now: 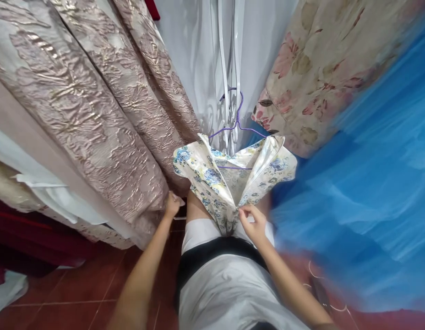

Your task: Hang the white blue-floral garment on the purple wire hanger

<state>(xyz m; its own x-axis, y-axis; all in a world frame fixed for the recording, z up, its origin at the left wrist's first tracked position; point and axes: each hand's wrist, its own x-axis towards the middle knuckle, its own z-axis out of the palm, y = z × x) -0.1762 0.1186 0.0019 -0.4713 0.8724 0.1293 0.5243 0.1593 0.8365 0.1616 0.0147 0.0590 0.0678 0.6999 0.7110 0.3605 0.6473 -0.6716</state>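
A floral dress (209, 188), cream with blue and yellow flowers, hangs in front of my legs from a purple hanger (237, 119). Its white-edged V opening spreads wide at the top. At the bottom point of that V, my right hand (253, 222) pinches the dress edge between thumb and fingers; any small part inside the pinch is hidden. My left hand (173, 205) is closed low on the left, against the hem of a pink brocade garment (106, 133). A small pale bit shows at its fingertips, too small to name.
White straps (223, 59) hang behind the hanger, before pale cloth. On the right are a beige floral garment (312, 78) and a blurred blue tulle garment (353, 201). Other garments hang at the left, above a red tiled floor (95, 284). Dark-and-white items lie at lower right.
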